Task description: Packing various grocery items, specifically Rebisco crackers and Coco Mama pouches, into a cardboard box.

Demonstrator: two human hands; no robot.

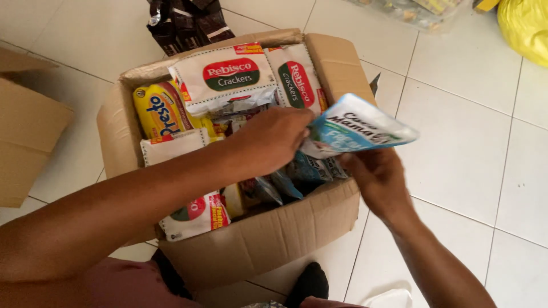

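Observation:
An open cardboard box (274,234) stands on the white tiled floor, packed with snack packs. Over its right side both hands hold a light blue and white pouch (359,128). My left hand (274,140) grips the pouch's left end above the box. From below, my right hand (377,177) holds it at the box's right edge. Inside the box lie two white cracker packs (228,77), a yellow snack pack (160,108), more white packs (194,217) and blue pouches (302,171).
A second cardboard box (28,125) stands at the left. Dark brown packets (185,23) lie behind the open box. A clear bag of goods (411,11) and a yellow plastic bag (525,28) are at the top right.

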